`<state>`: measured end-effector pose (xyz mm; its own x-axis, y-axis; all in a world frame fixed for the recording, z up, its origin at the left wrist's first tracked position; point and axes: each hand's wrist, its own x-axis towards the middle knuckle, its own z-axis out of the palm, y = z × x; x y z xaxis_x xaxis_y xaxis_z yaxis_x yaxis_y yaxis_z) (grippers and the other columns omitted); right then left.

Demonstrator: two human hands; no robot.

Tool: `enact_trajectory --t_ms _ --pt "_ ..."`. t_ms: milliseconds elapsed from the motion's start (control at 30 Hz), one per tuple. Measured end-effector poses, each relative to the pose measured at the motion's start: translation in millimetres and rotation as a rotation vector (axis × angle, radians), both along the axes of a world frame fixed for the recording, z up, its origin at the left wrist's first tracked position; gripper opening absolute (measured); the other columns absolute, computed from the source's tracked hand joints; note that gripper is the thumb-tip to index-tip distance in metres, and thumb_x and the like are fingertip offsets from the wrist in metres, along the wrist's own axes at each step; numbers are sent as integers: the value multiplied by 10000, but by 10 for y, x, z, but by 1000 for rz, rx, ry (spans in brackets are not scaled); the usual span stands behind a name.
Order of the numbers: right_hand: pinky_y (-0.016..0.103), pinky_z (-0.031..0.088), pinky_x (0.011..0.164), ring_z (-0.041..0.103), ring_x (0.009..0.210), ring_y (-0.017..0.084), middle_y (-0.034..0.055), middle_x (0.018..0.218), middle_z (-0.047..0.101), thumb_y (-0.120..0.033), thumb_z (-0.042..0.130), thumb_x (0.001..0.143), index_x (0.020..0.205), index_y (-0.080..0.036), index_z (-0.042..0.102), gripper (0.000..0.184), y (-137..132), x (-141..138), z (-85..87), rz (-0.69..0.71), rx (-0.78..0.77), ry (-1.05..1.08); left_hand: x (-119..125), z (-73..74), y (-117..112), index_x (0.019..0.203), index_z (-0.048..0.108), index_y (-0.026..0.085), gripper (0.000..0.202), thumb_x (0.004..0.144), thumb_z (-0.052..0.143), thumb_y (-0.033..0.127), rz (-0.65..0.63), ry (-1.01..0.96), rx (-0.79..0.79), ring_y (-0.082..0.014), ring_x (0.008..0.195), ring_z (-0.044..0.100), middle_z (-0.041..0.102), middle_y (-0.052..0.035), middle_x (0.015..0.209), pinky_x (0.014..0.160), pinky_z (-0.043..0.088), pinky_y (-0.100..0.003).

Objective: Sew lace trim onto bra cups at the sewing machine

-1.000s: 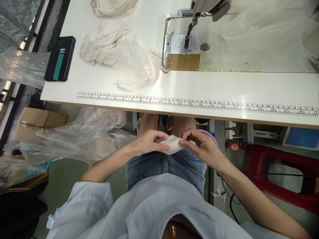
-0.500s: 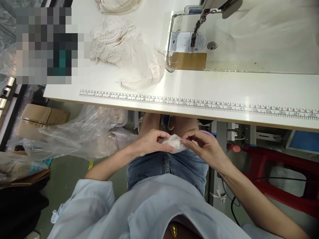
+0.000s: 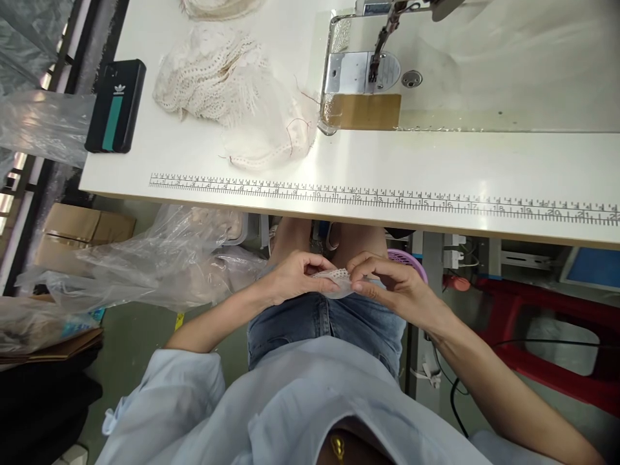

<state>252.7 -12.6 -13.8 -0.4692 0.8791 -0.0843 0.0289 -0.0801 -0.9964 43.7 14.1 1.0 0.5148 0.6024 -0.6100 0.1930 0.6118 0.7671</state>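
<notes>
Head camera: I see a smartphone (image 3: 116,106) and heaped lace trim (image 3: 208,77) on the bench (image 3: 436,161), then the left hand (image 3: 298,278) pinching a small white lace piece (image 3: 338,278) above denim shorts (image 3: 310,326), the right hand (image 3: 394,284) gripping its other end.

The left hand (image 3: 301,278) and right hand (image 3: 393,283) each cover part of the lace (image 3: 343,282); its stitching is too small to tell. The view's top edge cuts off the machine head (image 3: 391,24) and upper cloth (image 3: 220,6). Its right edge cuts off the ruler (image 3: 387,198) and stool (image 3: 506,313).
</notes>
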Motion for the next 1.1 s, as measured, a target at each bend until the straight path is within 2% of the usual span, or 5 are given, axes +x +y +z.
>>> enact_trajectory --t_ms 333,533,767,967,1100 --pt "293 458 717 595 786 164 29 853 636 -328 600 858 864 -214 653 125 11 28 -11 92 40 -189 25 17 -10 814 697 112 229 624 771 216 -35 39 -15 -106 684 560 643 -15 743 669 426 -218" --pt "291 464 711 597 802 158 22 864 629 -306 568 888 1051 -273 669 194 -11 14 -44 149 76 -156 39 37 3 761 675 103 212 659 754 270 -47 47 8 -90 634 514 597 5 671 616 380 -203" --pt "294 470 692 597 778 163 29 832 637 -312 591 869 871 -231 671 114 -9 5 -14 1 79 -154 26 5 -37 788 672 104 315 605 794 330 35 20 -53 -91 635 515 610 5 700 632 379 -212" --pt "337 476 768 600 881 199 44 954 646 -343 597 866 1038 -240 617 202 -35 8 -54 -3 136 -281 7 -21 -64 787 661 106 304 653 766 357 67 -7 -25 -79 623 489 572 18 675 609 357 -203" --pt "323 461 688 587 808 186 45 863 618 -274 575 884 920 -229 626 78 -36 -18 -48 -54 248 -283 25 -31 -83 799 663 111 309 638 775 350 106 0 -27 -87 643 510 592 15 701 636 373 -209"
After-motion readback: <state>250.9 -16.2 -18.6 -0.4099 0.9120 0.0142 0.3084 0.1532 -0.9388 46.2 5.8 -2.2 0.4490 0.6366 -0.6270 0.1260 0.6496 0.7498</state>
